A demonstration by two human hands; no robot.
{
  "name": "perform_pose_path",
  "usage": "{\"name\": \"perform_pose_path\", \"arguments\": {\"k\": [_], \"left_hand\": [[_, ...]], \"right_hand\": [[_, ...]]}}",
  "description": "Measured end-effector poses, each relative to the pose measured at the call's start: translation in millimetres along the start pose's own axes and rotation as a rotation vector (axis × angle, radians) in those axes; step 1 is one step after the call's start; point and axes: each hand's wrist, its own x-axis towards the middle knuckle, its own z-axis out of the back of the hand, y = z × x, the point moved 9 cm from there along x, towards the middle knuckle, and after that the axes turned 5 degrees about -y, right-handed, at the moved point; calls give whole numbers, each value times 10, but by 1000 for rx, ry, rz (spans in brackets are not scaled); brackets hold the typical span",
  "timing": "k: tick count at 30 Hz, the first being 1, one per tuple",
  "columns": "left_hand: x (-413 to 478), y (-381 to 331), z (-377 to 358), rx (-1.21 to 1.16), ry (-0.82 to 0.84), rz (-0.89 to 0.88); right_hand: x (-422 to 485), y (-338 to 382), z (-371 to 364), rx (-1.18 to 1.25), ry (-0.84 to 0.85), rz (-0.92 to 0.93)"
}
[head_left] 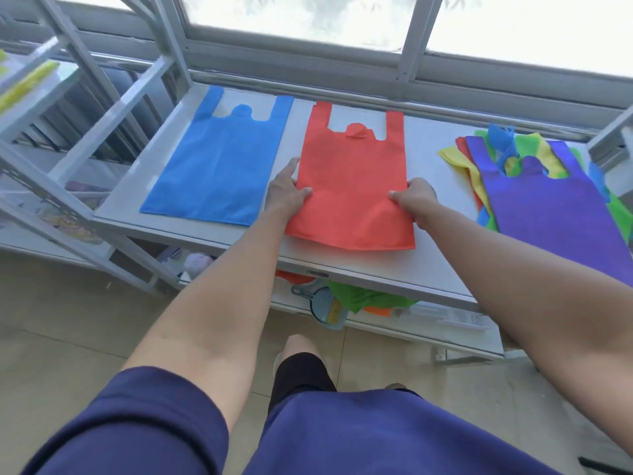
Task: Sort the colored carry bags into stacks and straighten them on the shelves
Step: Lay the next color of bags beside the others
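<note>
Shelf [421,142], top level: mixed pile [548,207], purple uppermost, left unsorted at right. Blue bag [219,166] laid flat at left. Red bag [352,186] set between, near the front lip, pinched at its side edges by left hand [289,190] and right hand [416,197]. To be slid square with the blue; bare strips kept either side.

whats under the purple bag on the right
Bags poke out round the purple bag: a yellow bag, a red bag, a green bag and a blue bag. How many lie beneath, and how, is covered.
</note>
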Motion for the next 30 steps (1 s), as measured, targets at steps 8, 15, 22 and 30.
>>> {"name": "perform_pose_path", "arguments": {"k": [8,15,22,30], "left_hand": [[-297,-412,-6,118,-141,10],[-853,-1180,-464,-48,-142,-27],[-1525,-1948,-1582,55,23,-49],[-2018,-2510,-2694,96,294,25]], "right_hand": [[-199,-79,357,161,85,26],[-334,-382,1411,152,36,106],[-486,-1107,2610,26,-96,166],[-338,-2021,3542,112,-190,-89]]}}
